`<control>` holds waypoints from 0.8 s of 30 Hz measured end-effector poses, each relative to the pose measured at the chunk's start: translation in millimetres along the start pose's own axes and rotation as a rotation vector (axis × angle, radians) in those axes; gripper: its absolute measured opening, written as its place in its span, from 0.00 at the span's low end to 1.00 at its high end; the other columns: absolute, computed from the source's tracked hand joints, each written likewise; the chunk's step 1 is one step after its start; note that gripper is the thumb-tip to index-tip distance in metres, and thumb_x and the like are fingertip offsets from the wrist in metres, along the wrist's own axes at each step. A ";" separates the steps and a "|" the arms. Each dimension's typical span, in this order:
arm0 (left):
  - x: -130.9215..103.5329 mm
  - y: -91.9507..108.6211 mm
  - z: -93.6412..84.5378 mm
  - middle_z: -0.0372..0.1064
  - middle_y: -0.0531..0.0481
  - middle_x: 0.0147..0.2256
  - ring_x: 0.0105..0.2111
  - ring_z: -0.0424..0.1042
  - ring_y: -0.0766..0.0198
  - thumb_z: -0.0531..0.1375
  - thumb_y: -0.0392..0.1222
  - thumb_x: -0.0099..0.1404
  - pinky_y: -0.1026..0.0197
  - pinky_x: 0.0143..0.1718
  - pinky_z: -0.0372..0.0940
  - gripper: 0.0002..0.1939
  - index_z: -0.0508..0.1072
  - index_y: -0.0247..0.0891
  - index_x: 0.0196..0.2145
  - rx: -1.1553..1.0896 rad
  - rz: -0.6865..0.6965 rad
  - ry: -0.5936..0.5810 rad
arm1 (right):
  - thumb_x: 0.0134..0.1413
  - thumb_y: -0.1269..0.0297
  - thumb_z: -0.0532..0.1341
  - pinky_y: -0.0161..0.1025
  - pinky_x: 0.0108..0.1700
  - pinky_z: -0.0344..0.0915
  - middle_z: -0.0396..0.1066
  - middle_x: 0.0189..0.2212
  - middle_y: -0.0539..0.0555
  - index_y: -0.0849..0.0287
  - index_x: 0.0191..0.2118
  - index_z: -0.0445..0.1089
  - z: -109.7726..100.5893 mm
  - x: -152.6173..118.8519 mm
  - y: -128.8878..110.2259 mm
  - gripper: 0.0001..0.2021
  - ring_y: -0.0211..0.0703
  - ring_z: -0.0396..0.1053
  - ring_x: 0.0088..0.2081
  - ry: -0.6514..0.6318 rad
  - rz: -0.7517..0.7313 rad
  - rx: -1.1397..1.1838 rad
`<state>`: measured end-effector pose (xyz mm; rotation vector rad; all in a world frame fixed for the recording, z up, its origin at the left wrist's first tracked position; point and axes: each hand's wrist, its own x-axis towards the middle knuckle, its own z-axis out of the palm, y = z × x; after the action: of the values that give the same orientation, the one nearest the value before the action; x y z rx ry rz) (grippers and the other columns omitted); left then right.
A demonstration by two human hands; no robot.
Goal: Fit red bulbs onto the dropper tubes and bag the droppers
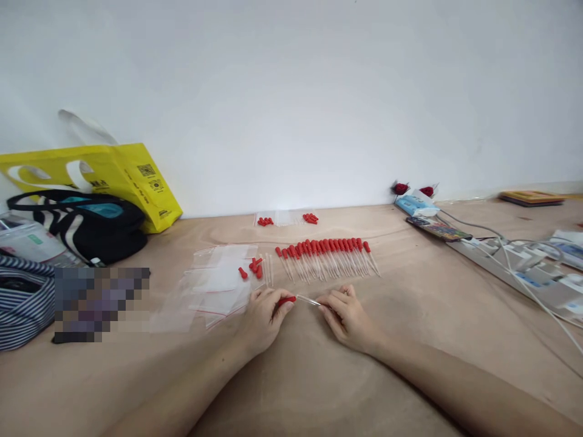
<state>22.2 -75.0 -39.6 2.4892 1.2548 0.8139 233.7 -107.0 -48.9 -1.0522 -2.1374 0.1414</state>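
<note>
- Left hand [266,312]: thumb and fingers closed on a red bulb [286,300], which lies crosswise with its neck toward the other hand.
- Right hand [344,315]: thumb and fingers pinched on a clear tube [308,300], which slants toward the bulb.
- Joint: the end of the tube meets the neck of the bulb between the two hands. I cannot tell from here whether it is seated inside.
- Position: both held parts are above the near-middle part of the worktop [291,388], on the person's side of the row of droppers [339,261].
- Row: the droppers, each a red bulb on a clear tube, lie side by side, bulbs toward the white wall [291,109] and tips toward the person.
- Loose tubes [268,270]: a few, laid just left of the row, beyond the left hand.
- Loose bulbs [255,267]: a small group beside these tubes, at the right edge of the overlapping clear bags [218,282].
- Far edge: two further clusters of red bulbs, a left cluster [265,222] and a right cluster [310,218], sit near the wall with clear plastic around them.
- Left side: a yellow bag [159,188] stands behind a black bag [122,233]; a striped cloth item [27,303] is nearer the person.
- Right side: a blue tissue pack [416,205] lies near a power strip [523,276] with cables.
</note>
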 end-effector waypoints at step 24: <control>-5.3 21.1 -9.6 0.69 0.52 0.24 0.27 0.66 0.64 0.50 0.38 0.62 0.55 0.38 0.55 0.08 0.66 0.38 0.28 -0.028 0.221 0.060 | 0.55 0.72 0.50 0.39 0.33 0.45 0.65 0.22 0.49 0.60 0.39 0.68 -2.3 -1.1 1.2 0.11 0.35 0.56 0.24 0.017 -0.210 -0.101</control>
<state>28.2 -92.3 -24.4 2.6310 0.9897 0.9565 236.5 -107.5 -48.3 -0.8750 -2.2434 -0.0754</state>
